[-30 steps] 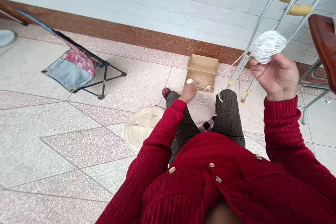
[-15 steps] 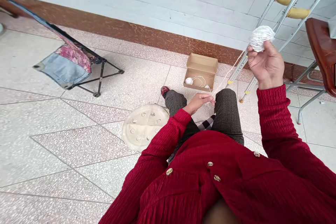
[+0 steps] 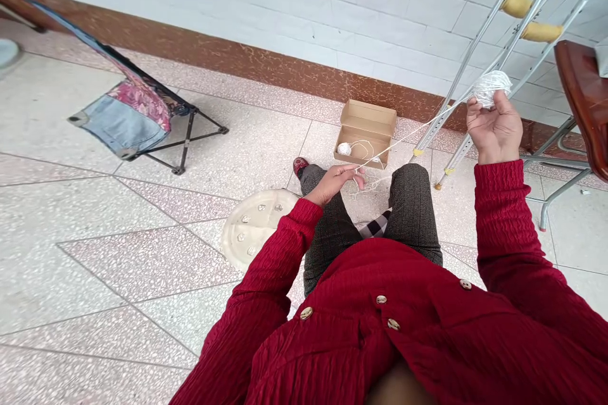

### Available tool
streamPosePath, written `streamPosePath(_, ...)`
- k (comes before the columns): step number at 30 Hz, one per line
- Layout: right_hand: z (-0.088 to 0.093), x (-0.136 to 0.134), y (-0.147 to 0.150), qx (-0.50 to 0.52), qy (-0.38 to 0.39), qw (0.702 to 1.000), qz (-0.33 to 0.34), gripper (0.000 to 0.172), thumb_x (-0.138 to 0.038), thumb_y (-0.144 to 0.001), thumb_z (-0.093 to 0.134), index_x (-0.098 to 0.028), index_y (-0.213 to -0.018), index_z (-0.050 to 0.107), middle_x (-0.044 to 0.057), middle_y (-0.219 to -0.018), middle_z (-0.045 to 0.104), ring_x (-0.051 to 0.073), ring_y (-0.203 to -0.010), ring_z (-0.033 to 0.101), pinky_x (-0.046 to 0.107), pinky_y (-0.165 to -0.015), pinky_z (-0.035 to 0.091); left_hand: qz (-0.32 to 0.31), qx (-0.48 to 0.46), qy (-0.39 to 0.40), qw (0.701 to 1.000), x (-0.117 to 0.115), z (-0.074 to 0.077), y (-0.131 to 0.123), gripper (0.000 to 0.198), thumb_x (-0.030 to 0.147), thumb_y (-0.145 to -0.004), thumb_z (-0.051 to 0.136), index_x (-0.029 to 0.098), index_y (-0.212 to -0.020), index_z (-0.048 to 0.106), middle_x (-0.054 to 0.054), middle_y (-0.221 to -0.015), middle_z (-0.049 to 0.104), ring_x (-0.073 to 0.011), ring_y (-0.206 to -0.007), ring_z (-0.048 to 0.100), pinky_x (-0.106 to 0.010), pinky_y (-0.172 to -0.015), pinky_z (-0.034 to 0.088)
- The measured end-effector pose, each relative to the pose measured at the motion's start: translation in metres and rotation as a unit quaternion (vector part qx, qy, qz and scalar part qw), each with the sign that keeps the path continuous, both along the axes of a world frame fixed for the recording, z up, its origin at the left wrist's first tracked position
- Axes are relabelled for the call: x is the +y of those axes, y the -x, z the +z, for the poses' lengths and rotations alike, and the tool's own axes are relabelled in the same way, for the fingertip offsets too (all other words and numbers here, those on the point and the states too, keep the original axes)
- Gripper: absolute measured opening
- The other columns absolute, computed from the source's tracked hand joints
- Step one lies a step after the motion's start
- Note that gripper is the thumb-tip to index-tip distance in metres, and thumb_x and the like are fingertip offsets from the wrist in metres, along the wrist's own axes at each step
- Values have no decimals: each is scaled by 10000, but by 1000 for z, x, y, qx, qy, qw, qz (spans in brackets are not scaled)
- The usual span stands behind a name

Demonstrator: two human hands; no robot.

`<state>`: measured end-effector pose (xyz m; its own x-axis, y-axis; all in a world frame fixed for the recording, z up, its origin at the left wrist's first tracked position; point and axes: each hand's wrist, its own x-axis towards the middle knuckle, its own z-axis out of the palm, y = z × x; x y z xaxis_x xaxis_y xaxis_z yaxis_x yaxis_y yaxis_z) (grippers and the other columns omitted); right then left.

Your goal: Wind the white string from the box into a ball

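Raised at the right, my right hand [image 3: 495, 125] is closed around a ball of white yarn [image 3: 492, 88]. A strand of yarn [image 3: 412, 133] runs from the ball down to my left hand [image 3: 338, 182], whose fingers pinch it above my knees. Loose loops of the same yarn hang just below the left fingers. On the floor past my knees sits an open cardboard box [image 3: 365, 111] with a small white yarn ball [image 3: 344, 149] and some loose strands inside. A second small white bit lies near its front right corner.
A folding chair [image 3: 128, 117] with a denim and floral seat stands at the left. A round beige stool top [image 3: 240, 221] is beside my left leg. Crutches [image 3: 468, 63] lean on the wall at the right, near a brown chair [image 3: 582, 95].
My left hand has moved left and my right hand slightly right and down with the yarn ball. The strand between them is longer and flatter.
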<state>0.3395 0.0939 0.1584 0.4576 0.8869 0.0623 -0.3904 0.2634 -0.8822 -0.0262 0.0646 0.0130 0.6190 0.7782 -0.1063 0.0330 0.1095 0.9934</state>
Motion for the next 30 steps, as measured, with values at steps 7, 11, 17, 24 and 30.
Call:
streamPosePath(7,22,-1,12,165,41,982,-86,163,-219,-977,533,-208,-827,597,67,-955,607,133,-760,577,199,-530,544,-30,-19,27,999,-10,8,8,360,484,-912,543,162,-819,675,-51,-632,687,-233,-833,718,-376,-917,514)
streamPosePath(11,34,2,6,184,16,976,-115,206,-220,-997,507,-195,-816,603,83,-936,621,133,-757,578,185,-530,518,-21,-8,44,999,-11,8,13,358,517,-887,570,177,-803,646,-33,-557,638,-243,-814,716,-371,-863,523)
streamPosePath(17,34,-1,15,108,-27,992,-66,127,-244,-944,583,-221,-823,616,48,-923,660,135,-770,599,249,-641,542,74,75,-16,994,1,-13,14,280,401,-872,560,181,-744,678,-50,-663,705,-236,-825,708,-360,-896,523)
streamPosePath(24,13,-19,88,-93,65,975,192,390,-362,-726,806,-296,-1080,654,22,-1026,728,179,-810,664,317,-660,600,143,169,-117,968,23,-22,-16,384,242,-840,642,177,-1215,689,-102,-1227,717,-253,-1128,661,-417,-1075,461)
streamPosePath(30,-15,-28,131,-66,110,958,255,390,-291,-724,810,-272,-1086,668,21,-1099,743,183,-905,703,313,-741,661,136,-17,-155,978,41,22,-54,615,340,-864,684,209,-1438,505,-122,-1454,575,-251,-1293,579,-389,-1099,449)
